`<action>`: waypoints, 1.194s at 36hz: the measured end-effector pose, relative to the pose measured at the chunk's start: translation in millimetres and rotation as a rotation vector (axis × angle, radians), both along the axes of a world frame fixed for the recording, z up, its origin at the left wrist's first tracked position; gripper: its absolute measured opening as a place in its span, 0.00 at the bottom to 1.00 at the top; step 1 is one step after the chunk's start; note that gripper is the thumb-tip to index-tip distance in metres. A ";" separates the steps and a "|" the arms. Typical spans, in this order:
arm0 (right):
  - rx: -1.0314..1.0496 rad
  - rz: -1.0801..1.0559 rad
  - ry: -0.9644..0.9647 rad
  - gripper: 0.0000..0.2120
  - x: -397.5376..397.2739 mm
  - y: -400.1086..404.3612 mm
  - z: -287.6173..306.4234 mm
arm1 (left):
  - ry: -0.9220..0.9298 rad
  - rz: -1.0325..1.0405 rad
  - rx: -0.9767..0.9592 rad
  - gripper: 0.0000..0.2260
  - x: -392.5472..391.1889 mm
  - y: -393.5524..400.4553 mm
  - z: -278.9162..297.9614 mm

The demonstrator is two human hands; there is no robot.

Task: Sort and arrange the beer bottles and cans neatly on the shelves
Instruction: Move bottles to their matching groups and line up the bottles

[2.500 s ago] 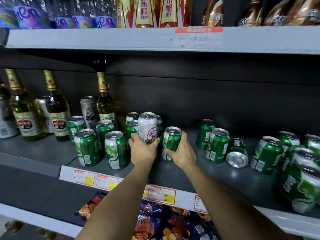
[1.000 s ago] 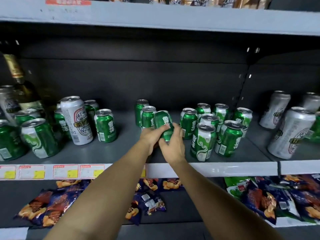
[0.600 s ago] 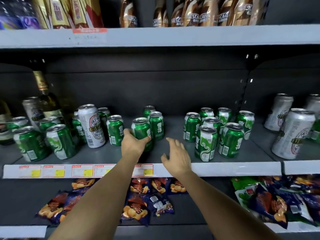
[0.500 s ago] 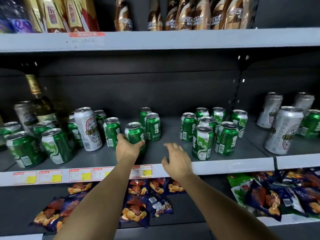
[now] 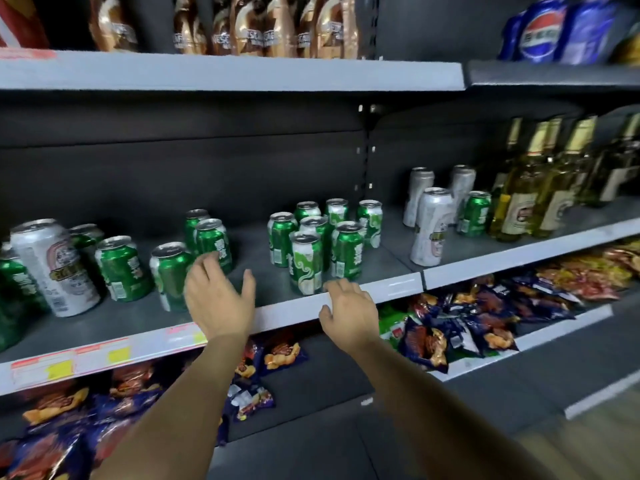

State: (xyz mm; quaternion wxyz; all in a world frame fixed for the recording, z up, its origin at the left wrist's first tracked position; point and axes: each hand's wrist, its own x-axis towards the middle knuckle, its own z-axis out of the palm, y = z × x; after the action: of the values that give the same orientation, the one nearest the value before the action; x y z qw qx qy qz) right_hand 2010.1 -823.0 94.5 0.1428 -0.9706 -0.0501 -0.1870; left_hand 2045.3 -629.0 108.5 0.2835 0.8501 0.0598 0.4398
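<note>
While both my hands hang empty, left hand (image 5: 216,299) spread beside a green can (image 5: 172,275) at centre-left, right hand (image 5: 349,311) loosely curled before the green cluster (image 5: 322,242), I'd grip low, keeping cans upright.

I see through just one camera, worn on the person's head. It looks forward and a bit down at a store shelf (image 5: 339,299), from close up, near enough for both arms to reach it. The left hand (image 5: 216,301) and right hand (image 5: 349,311) come up from the bottom of the picture. The view is wide, so straight edges bend near the sides. The shelf with green cans (image 5: 311,244) sits in the middle. At the top I see the shelf above, at the bottom the snack bags (image 5: 450,327) below. The view is tilted, and the right side looks blurry.
</note>
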 end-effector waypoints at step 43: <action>0.045 -0.208 0.084 0.21 119.8 -345.9 47.9 | 0.324 -0.294 -0.480 0.26 99.3 -379.8 16.2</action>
State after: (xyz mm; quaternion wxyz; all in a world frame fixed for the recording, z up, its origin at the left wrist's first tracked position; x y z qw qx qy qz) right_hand 2129.8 -1168.9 142.4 0.1465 -0.9741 0.0610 -0.1610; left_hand 2144.6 -1008.8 124.6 0.5230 0.8175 0.0826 0.2264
